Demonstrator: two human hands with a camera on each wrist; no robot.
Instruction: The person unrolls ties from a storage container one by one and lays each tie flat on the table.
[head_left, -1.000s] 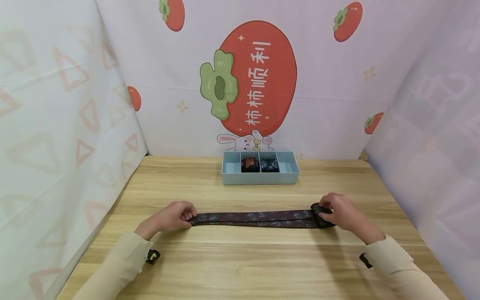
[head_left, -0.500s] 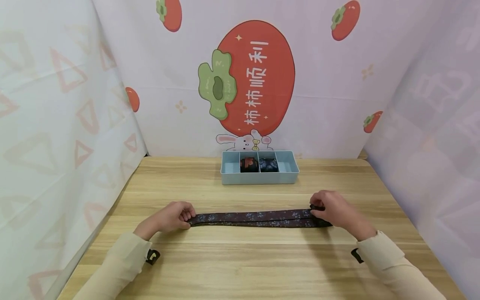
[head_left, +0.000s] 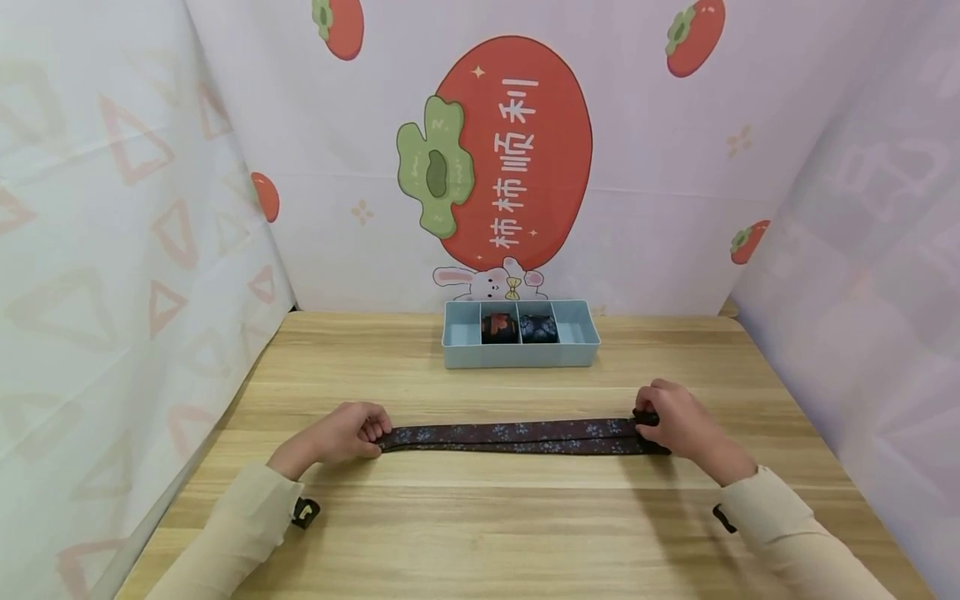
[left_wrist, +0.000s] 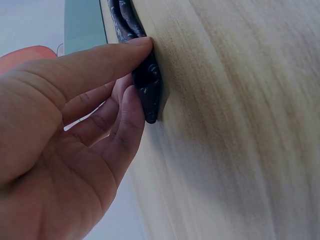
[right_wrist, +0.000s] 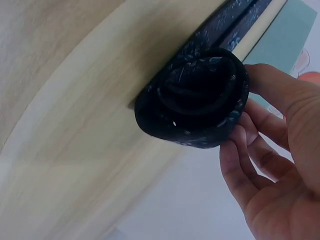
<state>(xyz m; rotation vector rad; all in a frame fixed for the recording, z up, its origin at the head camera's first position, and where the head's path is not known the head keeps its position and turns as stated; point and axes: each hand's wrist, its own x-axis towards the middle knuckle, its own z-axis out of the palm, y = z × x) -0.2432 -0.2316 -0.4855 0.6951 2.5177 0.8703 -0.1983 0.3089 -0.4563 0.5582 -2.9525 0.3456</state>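
Observation:
A dark necktie (head_left: 510,435) with blue flowers lies stretched across the wooden table, its two layers side by side. Its left end is pinched between the thumb and fingers of my left hand (head_left: 347,433), close to the tabletop in the left wrist view. At the other end, the tie is wound into a loose roll (right_wrist: 185,134) standing on its edge, and the right wrist view looks into its spiral. My right hand (head_left: 688,429) grips this roll from the far side, thumb on top and fingers behind. In the head view the hand covers much of the roll.
A light blue divided box (head_left: 520,357) stands at the back of the table. Its two middle compartments hold a rolled dark tie with red pattern (head_left: 499,327) and a rolled navy tie (head_left: 537,328). A printed curtain (head_left: 337,258) hangs behind.
My right hand has moved left with the roll, then back right, and the roll has turned under its fingers. The left hand keeps its place on the tie's end.

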